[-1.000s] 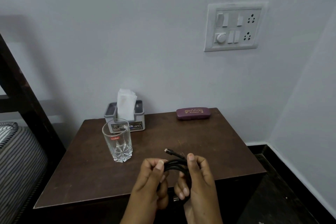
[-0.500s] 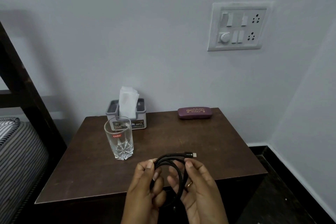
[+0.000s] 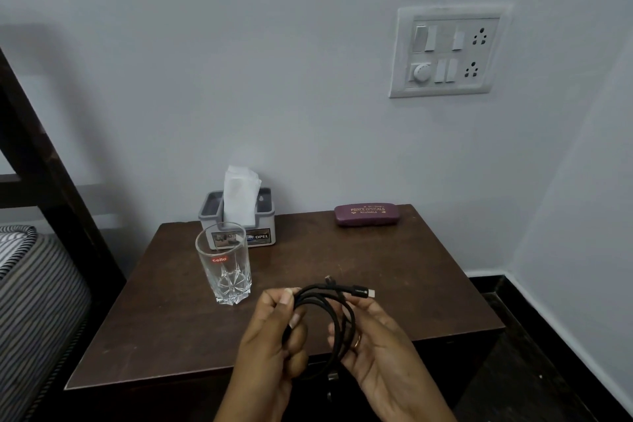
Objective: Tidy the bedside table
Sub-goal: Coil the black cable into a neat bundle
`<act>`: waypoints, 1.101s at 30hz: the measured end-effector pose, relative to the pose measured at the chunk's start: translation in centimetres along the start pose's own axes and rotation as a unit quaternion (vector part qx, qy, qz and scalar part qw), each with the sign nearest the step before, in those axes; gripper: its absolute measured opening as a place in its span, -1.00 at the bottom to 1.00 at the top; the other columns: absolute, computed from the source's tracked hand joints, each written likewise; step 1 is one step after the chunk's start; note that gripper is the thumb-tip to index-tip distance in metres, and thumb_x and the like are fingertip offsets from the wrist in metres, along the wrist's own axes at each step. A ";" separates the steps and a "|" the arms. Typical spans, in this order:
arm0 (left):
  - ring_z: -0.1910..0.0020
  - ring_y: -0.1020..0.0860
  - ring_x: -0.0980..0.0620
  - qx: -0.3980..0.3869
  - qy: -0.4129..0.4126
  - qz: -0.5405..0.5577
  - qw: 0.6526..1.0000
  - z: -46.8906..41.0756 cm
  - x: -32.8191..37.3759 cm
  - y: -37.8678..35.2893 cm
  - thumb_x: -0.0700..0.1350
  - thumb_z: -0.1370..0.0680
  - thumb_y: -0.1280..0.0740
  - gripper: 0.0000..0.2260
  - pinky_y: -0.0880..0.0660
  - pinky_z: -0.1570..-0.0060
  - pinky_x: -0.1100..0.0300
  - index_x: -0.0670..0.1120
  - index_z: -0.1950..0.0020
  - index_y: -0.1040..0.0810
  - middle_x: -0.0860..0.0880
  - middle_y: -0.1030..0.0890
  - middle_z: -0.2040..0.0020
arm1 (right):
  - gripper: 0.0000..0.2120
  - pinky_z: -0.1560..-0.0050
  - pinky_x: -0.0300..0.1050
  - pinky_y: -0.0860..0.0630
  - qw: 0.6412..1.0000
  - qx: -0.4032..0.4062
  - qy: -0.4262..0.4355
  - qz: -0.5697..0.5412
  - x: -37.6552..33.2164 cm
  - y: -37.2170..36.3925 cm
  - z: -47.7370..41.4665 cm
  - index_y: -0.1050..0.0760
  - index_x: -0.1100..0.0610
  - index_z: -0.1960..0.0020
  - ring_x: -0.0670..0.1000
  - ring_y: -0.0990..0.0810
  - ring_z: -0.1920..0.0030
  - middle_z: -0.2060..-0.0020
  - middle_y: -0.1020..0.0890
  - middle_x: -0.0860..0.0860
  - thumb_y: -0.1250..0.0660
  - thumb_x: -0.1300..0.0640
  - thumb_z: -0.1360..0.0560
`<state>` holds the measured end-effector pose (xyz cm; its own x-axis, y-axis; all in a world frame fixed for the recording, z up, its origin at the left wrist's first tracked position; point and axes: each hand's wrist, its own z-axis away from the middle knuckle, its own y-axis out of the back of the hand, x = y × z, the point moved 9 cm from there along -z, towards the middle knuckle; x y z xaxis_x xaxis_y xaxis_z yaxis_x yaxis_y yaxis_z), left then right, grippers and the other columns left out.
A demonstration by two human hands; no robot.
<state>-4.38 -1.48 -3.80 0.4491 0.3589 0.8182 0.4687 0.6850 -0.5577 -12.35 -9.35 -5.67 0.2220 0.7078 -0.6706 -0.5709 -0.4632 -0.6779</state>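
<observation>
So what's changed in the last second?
The bunched cable has spread into a wider loop, plug now pointing right. The right hand has opened out, loosening its grip; the left hand still pinches the coil. Glass, tissue box and spectacles case stayed put.

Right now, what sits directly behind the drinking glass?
A grey tissue holder with a white tissue standing up from it. The glass covers its lower left front, so part of the label is unreadable.

Black cable point(image 3: 320, 298), maroon glasses case point(image 3: 366, 214), dark brown table point(image 3: 394, 267), striped bedding point(image 3: 30, 284).
</observation>
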 end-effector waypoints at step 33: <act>0.66 -0.13 0.21 -0.009 -0.065 -0.128 0.990 -0.8 0.2 0.4 -0.18 -0.56 -0.18 -0.89 -0.06 0.64 0.47 -0.18 0.14 -0.36 0.05 -0.31 0.55 | -0.22 0.31 -0.15 -0.62 0.994 -0.040 0.043 -0.087 -0.6 1.7 -1.0 -0.62 0.13 -0.09 -0.02 -0.65 0.24 0.02 -0.69 0.07 -0.68 0.07 0.13</act>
<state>-3.46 -1.66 -3.98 0.2127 0.2552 0.9432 0.5682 0.7530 -0.3319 -12.72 -11.11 -6.71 0.3805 0.7340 -0.5625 -0.4537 -0.3818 -0.8052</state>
